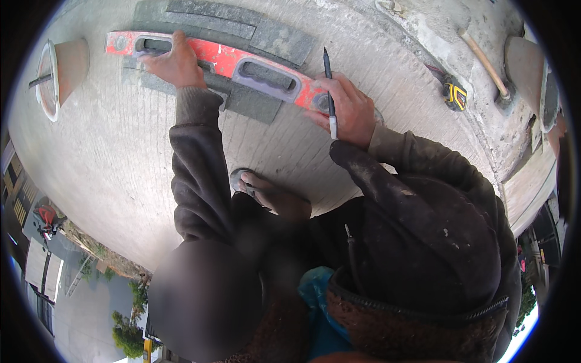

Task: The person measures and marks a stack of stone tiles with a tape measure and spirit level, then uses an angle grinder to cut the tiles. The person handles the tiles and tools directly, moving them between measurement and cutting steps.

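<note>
Ridged concrete (pixel 121 163) all over, with some flat grey slabs (pixel 280 42) on it and a red level (pixel 218 59) lying across them, in front of the person. Its long axis runs left to right, right end angled a bit closer to the body, and it's sitting between the 2 hands. Left hand (pixel 180 65) is clamped on it near the left end. Right hand (pixel 351 112) is over at the other end, fingers closed on a pen (pixel 327 66) that lies roughly crosswise to the level, dark end away from the person. Tape measure (pixel 454 94) and hammer (pixel 484 63) are well off to the right.

Hard to make out: right hand covers part of the level's tip, so can't tell if it's pressing down. Slab edges underneath are hidden, and the lower part of the view is partly blurred.
</note>
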A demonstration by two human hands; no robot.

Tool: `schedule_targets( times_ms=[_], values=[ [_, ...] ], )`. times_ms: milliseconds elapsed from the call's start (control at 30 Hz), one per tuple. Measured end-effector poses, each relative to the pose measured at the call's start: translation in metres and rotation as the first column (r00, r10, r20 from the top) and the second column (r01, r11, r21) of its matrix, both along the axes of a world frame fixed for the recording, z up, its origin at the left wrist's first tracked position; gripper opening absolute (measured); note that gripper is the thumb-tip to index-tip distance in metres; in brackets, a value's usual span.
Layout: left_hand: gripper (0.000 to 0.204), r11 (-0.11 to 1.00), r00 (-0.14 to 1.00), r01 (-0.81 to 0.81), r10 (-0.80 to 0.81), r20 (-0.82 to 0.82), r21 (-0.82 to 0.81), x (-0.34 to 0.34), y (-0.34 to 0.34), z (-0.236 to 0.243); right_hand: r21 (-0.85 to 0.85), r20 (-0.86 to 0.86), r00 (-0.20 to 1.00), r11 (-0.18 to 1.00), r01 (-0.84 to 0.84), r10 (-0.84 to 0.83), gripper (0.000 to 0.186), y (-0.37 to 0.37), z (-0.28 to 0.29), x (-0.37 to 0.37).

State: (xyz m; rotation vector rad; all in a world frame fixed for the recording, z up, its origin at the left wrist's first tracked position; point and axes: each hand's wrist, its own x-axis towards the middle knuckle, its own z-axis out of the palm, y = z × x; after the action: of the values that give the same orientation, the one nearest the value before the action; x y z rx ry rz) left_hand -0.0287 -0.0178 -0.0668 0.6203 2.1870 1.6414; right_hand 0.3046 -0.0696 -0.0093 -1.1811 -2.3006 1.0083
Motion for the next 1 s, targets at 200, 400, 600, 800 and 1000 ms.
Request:
schedule_targets(
  times_ms=[200,400,600,800,1000],
  values=[
    [0.080,0.997,0.997,-0.031,0.026,-0.070,-0.064,-0.010,-0.002,-0.010,-0.011,0.005,1.000,1.000,-0.012,0.012,0.057,0.000,0.000,-0.002],
    [0.098,0.998,0.989,-0.038,0.030,-0.148,-0.050,0.002,0.001,0.002,-0.039,-0.040,0.999,0.999,-0.029,0.027,0.061,0.002,-0.001,-0.002],
    [0.099,0.968,0.951,-0.142,0.075,-0.301,-0.209,0.001,-0.006,-0.015,-0.070,-0.036,0.999,0.997,-0.039,0.037,0.061,0.002,0.003,-0.004],
    [0.100,0.989,0.970,-0.112,0.088,-0.225,-0.098,-0.001,-0.004,-0.015,-0.065,-0.034,0.999,0.998,-0.025,0.023,0.061,0.000,0.002,-0.004],
    [0.094,0.976,0.964,-0.163,0.127,-0.234,-0.145,0.006,-0.001,-0.004,-0.042,-0.045,0.998,0.999,-0.034,0.032,0.061,0.001,-0.001,-0.003]
  ],
)
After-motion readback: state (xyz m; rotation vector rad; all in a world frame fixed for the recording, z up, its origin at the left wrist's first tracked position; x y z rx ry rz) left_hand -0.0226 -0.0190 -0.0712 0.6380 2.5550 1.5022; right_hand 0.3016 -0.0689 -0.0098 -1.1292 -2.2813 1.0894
